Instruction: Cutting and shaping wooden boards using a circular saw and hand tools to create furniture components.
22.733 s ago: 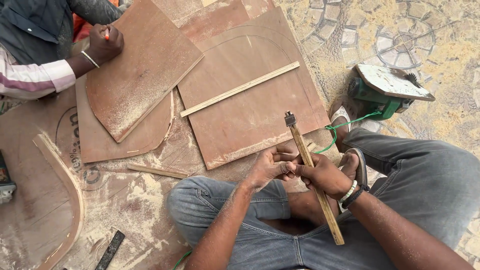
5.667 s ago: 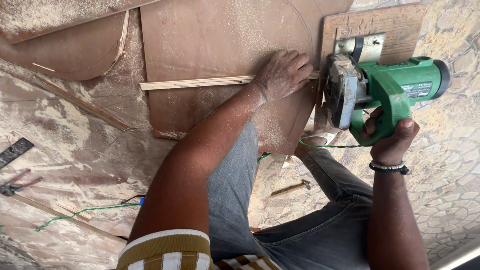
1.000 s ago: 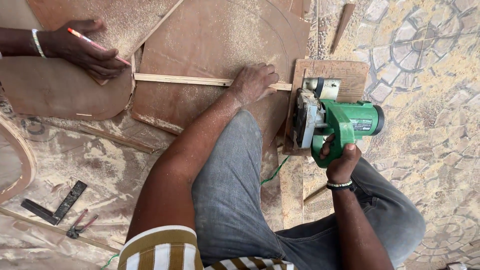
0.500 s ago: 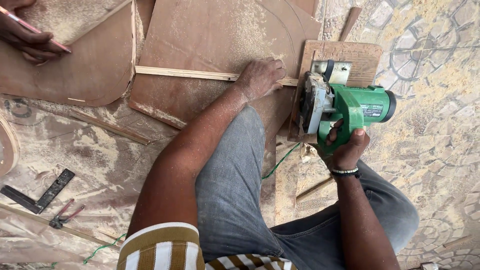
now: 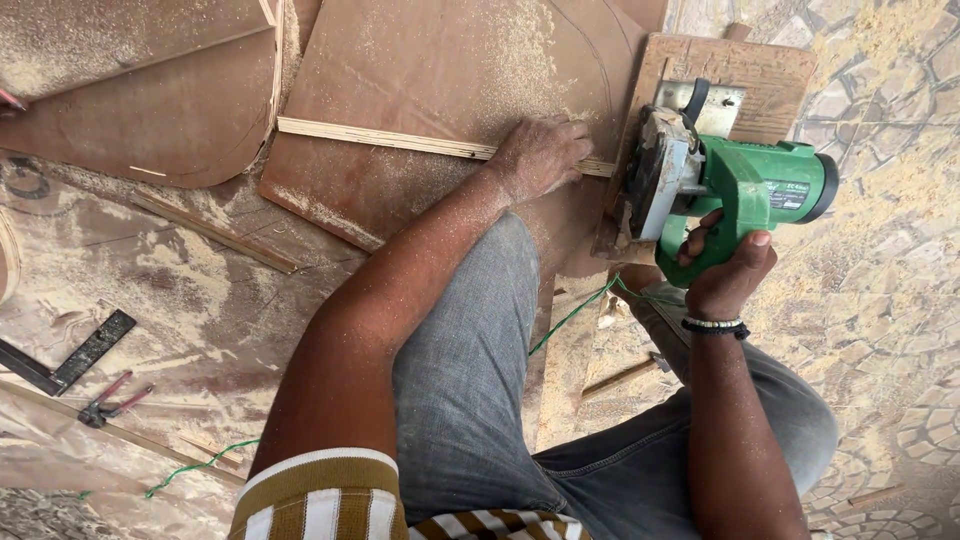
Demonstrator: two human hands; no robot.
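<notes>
Pressing flat, the left hand (image 5: 540,155) lies fingers spread on the pale thin wooden batten (image 5: 385,140), which runs from nine o'clock to three o'clock across the brown curved plywood sheet (image 5: 440,70) dusted with sawdust; that hand grips nothing, only pins the strip down; the right hand (image 5: 725,275) is closed round the handle of the green electric circular saw (image 5: 725,185), fingers wrapped, thumb up the side; the saw sits at three o'clock of the left hand, its metal base on a small brown board (image 5: 740,65) at the sheet's edge, its grey guard just beside the batten's right end (whether the blade touches wood I cannot tell); by the look of it the step in hand is lining up a cut with the batten as a guide; the next move would call for a steady hold on the strip and fingers well clear of the blade; at eight o'clock lie a black try square (image 5: 70,355) and red-handled pliers (image 5: 112,398); a green cord (image 5: 575,310) trails over the grey trousers.
</notes>
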